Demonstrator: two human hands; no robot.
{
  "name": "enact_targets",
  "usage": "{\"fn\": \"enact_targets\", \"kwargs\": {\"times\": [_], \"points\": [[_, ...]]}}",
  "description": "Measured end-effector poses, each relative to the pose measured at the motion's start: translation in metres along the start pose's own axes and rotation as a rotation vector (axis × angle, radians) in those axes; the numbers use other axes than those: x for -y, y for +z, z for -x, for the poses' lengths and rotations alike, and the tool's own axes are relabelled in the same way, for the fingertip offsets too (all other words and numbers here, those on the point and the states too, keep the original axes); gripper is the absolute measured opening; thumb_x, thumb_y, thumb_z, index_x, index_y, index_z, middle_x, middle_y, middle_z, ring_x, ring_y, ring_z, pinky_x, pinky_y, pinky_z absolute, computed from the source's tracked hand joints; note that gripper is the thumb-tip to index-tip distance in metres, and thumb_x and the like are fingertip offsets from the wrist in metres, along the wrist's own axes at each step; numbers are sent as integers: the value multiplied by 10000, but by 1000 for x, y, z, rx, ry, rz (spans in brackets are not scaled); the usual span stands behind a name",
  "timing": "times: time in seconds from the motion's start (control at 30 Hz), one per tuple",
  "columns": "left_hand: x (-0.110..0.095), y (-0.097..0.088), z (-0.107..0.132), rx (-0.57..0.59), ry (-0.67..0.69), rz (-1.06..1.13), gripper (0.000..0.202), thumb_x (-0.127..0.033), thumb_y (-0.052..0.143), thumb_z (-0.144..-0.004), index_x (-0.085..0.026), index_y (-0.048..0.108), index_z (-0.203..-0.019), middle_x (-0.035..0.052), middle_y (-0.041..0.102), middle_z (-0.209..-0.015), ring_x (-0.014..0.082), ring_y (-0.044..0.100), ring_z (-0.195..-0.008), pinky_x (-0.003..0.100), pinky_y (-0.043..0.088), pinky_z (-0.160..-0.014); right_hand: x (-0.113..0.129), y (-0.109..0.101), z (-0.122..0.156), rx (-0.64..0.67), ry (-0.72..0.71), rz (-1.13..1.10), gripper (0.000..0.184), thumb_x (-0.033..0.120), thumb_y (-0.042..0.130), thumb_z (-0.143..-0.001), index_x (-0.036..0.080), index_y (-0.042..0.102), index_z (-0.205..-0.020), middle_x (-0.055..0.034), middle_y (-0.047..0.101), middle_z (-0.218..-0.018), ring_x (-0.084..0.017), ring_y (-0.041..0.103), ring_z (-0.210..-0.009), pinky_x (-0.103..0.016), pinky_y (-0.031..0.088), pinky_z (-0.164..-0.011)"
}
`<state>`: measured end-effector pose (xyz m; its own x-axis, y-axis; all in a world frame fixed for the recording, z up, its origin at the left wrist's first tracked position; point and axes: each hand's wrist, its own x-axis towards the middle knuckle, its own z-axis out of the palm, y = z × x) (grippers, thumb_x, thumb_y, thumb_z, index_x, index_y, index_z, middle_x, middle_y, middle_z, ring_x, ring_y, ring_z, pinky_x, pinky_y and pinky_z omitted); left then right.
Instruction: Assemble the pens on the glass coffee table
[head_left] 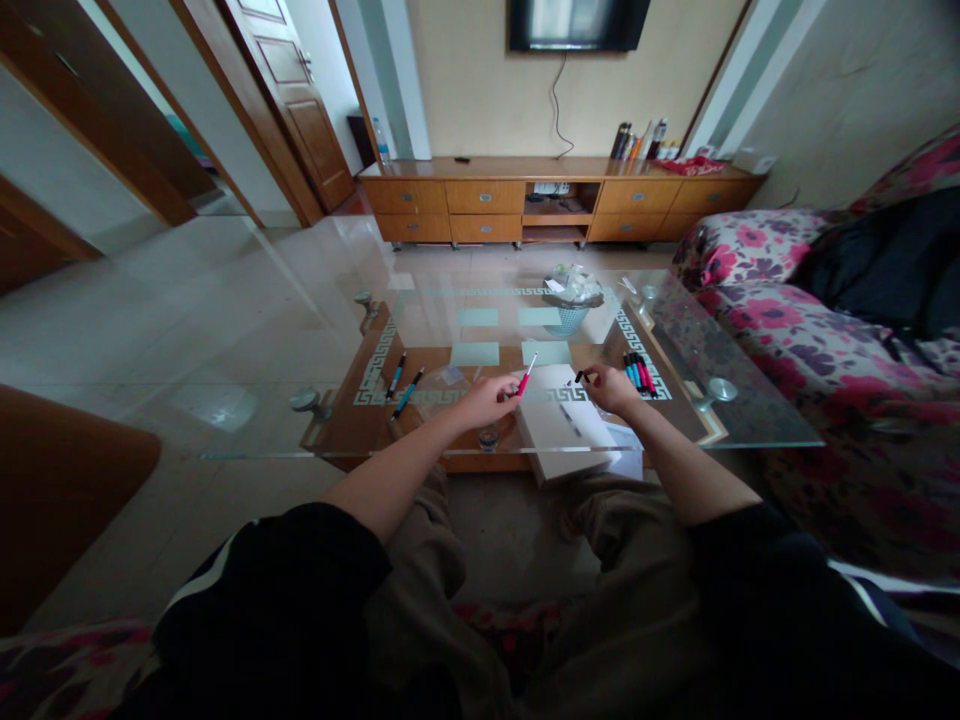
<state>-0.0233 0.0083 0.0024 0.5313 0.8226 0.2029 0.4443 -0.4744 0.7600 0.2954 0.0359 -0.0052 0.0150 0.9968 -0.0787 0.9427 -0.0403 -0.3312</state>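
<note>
Pinching the lower part of a slim pink pen (523, 384), the fingers of the left hand (489, 402) leave its pale tip jutting upward past them. Just apart, the fingers of the right hand (613, 388) pinch a small black piece (580, 377). Bunched pens (640, 374) lie beside that hand; open, smooth glass table (750, 430) with a Greek-key border (373, 388) stretches to the far edge.
</note>
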Motion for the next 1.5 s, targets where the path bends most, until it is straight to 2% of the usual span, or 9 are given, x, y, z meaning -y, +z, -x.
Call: {"fn": "enact_targets", "kwargs": {"times": [1.5], "points": [[2, 0, 0, 9, 4, 2, 246, -308, 647, -899, -166, 696, -1094, 36, 746, -889, 139, 644, -707, 246, 478, -686, 2, -1, 2, -10, 11, 22, 364, 322, 650, -887, 207, 704, -1227, -87, 772, -939, -231, 715, -907, -281, 508, -776]]}}
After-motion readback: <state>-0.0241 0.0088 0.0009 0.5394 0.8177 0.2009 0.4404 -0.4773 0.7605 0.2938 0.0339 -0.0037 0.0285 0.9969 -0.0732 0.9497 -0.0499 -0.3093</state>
